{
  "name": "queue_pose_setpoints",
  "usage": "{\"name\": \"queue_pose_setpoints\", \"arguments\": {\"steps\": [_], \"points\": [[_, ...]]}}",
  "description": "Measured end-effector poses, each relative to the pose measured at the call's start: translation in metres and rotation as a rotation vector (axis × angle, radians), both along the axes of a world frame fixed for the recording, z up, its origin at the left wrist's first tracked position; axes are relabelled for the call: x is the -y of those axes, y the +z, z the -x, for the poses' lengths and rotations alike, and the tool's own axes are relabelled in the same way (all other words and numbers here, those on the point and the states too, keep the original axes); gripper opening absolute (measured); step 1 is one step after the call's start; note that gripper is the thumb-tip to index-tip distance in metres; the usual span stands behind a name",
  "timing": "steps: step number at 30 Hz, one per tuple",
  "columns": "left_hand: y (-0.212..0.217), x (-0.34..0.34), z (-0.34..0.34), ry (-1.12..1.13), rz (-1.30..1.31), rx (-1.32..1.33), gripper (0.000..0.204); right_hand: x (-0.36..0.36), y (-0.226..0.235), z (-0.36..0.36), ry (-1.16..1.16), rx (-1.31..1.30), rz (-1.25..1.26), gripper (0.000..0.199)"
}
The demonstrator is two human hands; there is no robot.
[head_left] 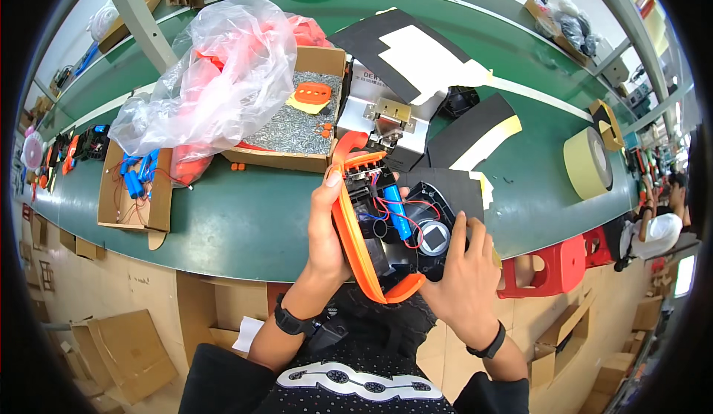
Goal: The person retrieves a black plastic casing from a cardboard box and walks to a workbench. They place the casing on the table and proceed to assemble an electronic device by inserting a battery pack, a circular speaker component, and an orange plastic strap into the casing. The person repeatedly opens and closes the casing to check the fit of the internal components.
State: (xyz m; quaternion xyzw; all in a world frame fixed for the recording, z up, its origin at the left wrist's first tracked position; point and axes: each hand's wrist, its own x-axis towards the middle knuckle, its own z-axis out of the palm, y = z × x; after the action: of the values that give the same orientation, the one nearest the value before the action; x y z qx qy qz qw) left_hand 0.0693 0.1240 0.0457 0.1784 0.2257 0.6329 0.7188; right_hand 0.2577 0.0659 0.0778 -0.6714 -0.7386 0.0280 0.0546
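Note:
Over the table's near edge, my left hand [325,236] grips the orange rim [355,254] of an opened orange-and-black plastic device housing. Inside lie a blue cylindrical battery [396,212] and red and blue wires. A black half shell [425,196] sits at the right of the orange part, and a round speaker-like piece [433,237] is set in it. The fingers of my right hand [468,280] are bent over that shell's right edge, with the thumb near the lower end of the orange rim. The undersides of both parts are hidden.
A cardboard box of small screws [275,121] stands behind, partly under a clear plastic bag [215,80]. Left is a box [111,199] with blue batteries. A metal fixture [390,117], black foam sheets [475,132] and a tape roll [587,163] lie on the green table. Red stools [549,269] stand right.

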Motion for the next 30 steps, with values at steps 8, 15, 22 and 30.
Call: {"name": "queue_pose_setpoints", "arguments": {"steps": [8, 15, 22, 30], "points": [[-0.013, 0.021, 0.007, -0.059, 0.117, 0.07, 0.082, -0.006, 0.016, -0.02, 0.23, -0.223, -0.153, 0.069], [-0.015, 0.036, 0.002, -0.056, 0.123, 0.117, 0.083, -0.04, 0.015, -0.03, 0.415, -0.262, -0.017, 0.056], [-0.02, 0.021, 0.0, -0.079, 0.04, 0.056, 0.084, -0.058, 0.018, -0.033, 0.435, -0.227, 0.021, 0.05], [-0.024, 0.009, 0.002, -0.076, 0.058, 0.127, 0.083, -0.058, 0.033, -0.032, 0.372, -0.39, 0.127, 0.046]]}}
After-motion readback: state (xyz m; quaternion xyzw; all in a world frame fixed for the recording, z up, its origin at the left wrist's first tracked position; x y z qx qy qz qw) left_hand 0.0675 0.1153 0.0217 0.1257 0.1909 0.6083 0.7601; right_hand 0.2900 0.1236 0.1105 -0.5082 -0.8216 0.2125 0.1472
